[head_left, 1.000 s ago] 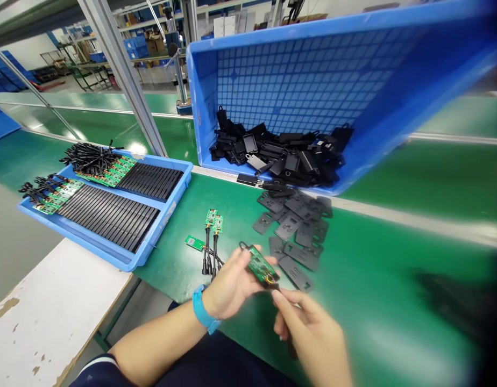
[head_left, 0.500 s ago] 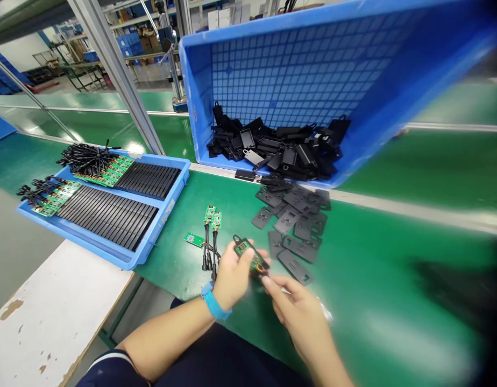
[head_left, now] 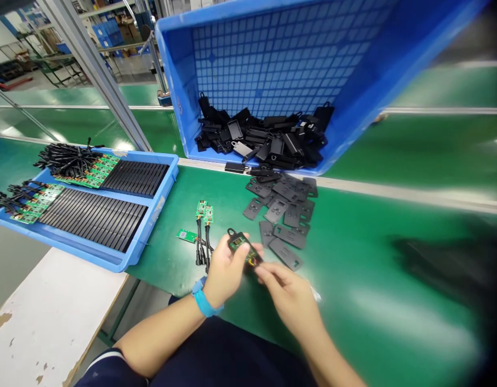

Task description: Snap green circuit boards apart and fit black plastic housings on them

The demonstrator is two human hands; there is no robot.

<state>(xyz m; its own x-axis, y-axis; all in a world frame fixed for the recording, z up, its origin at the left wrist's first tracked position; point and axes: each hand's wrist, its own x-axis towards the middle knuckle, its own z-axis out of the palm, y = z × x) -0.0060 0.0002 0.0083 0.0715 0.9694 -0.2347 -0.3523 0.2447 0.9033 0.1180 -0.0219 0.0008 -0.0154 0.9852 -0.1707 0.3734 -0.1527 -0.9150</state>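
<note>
My left hand (head_left: pixel 226 269) is closed around a black plastic case (head_left: pixel 233 236) with a hanging loop at its far end. A green circuit board (head_left: pixel 239 242) sits in the case, and my left thumb presses on it. At the near end of the case, by the coloured wires, the fingertips of my right hand (head_left: pixel 291 293) are pinched. What they grip there, cable or case end, is mostly hidden. Left of the hands lie several circuit boards (head_left: pixel 208 214) with black cables (head_left: pixel 198 242). Flat black cover plates (head_left: pixel 286 252) lie in a loose pile just beyond my right hand.
A large blue crate (head_left: pixel 176 107) tipped on its side holds many black cases (head_left: pixel 268 137). At left, a blue tray (head_left: pixel 123 260) carries rows of black cases and boards with cables. A metal post (head_left: pixel 95 75) rises behind it. A dark blurred object (head_left: pixel 434 263) is at right.
The board, earlier tilted up in the case, now lies flatter inside it. My left thumb has moved onto the board, and my right fingers have come up to the case's near end. The view has shifted.
</note>
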